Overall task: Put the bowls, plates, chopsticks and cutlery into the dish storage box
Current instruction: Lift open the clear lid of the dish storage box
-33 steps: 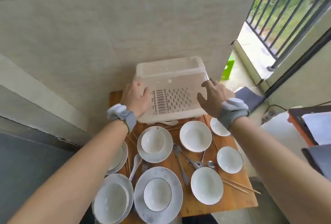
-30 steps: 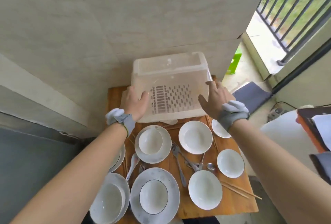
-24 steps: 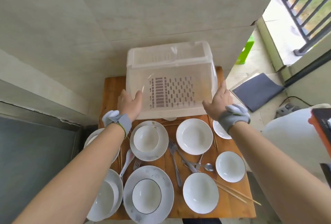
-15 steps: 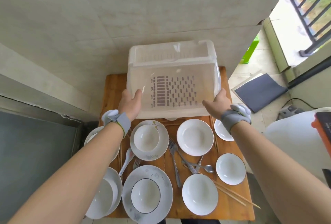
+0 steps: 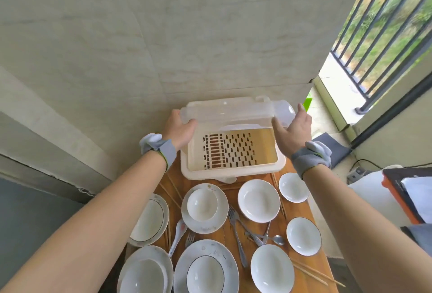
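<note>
Clear plastic sits under my fingertips: my left hand (image 5: 181, 129) grips the left end of the lid (image 5: 233, 110), thumb hooked over its front edge and the other fingers hidden behind it. My right hand (image 5: 292, 131) lies flat against the lid's right end, fingers straight and pointing up, thumb reaching in toward the plastic. Between my hands the lid stands tipped back toward the tiled wall (image 5: 163, 35), and the dish storage box (image 5: 233, 172) lies open below it, its slotted floor bare. Each wrist has a grey strap with a white pad on it. The box sits at the far edge of the wooden table (image 5: 284, 228), against the wall. Nearer to me the crockery is spread out: a small bowl (image 5: 202, 203) on a plate (image 5: 217, 222), a wide white bowl (image 5: 259, 200) just to its right, and two small dishes (image 5: 294, 187) along the right side. Forks (image 5: 237, 232) and a metal spoon (image 5: 277, 240) lie crossed in the middle, with a white ceramic spoon (image 5: 178, 232) to the left. Closest to me are another bowl on a large plate (image 5: 224, 255), a stacked pair at the left corner and a plain bowl (image 5: 272, 269) on the right. Chopsticks (image 5: 313, 274) lie at the near right corner. A black railing (image 5: 385, 23) shows at the far right.
</note>
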A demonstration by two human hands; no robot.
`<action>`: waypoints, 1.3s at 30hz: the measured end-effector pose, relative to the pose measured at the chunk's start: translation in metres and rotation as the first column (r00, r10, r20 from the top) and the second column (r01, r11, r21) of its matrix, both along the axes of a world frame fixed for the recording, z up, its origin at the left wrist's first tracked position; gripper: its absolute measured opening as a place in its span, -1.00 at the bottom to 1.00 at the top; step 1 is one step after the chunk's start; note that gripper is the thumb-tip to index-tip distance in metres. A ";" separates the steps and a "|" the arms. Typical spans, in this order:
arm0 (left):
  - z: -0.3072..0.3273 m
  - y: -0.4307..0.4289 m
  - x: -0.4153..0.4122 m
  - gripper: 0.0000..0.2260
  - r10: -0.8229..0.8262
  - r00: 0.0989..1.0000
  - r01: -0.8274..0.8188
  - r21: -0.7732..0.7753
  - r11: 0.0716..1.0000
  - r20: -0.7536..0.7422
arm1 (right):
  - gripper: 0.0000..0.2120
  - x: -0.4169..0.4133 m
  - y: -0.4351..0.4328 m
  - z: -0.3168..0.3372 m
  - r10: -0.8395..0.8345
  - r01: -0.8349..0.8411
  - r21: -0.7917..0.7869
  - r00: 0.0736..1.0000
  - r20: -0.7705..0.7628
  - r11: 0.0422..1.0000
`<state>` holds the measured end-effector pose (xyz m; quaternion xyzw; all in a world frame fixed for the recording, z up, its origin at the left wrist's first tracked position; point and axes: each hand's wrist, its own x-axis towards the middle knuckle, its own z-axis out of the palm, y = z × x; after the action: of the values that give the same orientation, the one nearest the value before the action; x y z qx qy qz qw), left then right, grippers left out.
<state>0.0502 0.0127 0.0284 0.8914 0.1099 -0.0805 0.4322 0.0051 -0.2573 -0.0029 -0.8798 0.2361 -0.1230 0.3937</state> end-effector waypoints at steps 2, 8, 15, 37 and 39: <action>0.006 0.000 0.006 -0.58 -0.048 0.999 0.048 -0.021 0.999 0.015 | -0.28 0.000 0.006 0.006 0.081 -0.071 -0.097 0.990 0.111 0.993; 0.008 0.001 0.024 -0.41 -0.056 0.998 0.059 -0.112 0.992 0.033 | -0.39 0.009 0.026 -0.009 0.385 -0.356 -0.496 0.922 -0.048 0.792; 0.001 0.016 0.038 -0.39 -0.044 0.991 0.069 -0.207 0.976 0.123 | -0.45 0.056 0.028 0.011 0.270 -0.252 -0.568 0.961 -0.055 0.783; -0.185 0.000 -0.020 -0.52 -0.291 0.820 0.519 0.425 0.742 -0.492 | -0.20 0.143 0.029 0.004 0.304 -0.197 -0.715 0.952 0.022 0.670; -0.185 0.001 -0.017 -0.54 -0.321 0.814 0.545 0.441 0.713 -0.485 | -0.20 0.147 0.029 0.005 0.310 -0.197 -0.714 0.950 0.030 0.672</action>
<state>0.0328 0.0139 -0.1563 0.9454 -0.0077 -0.3133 0.0895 0.1519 -0.2287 0.0020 -0.9752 0.0167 -0.2128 0.0588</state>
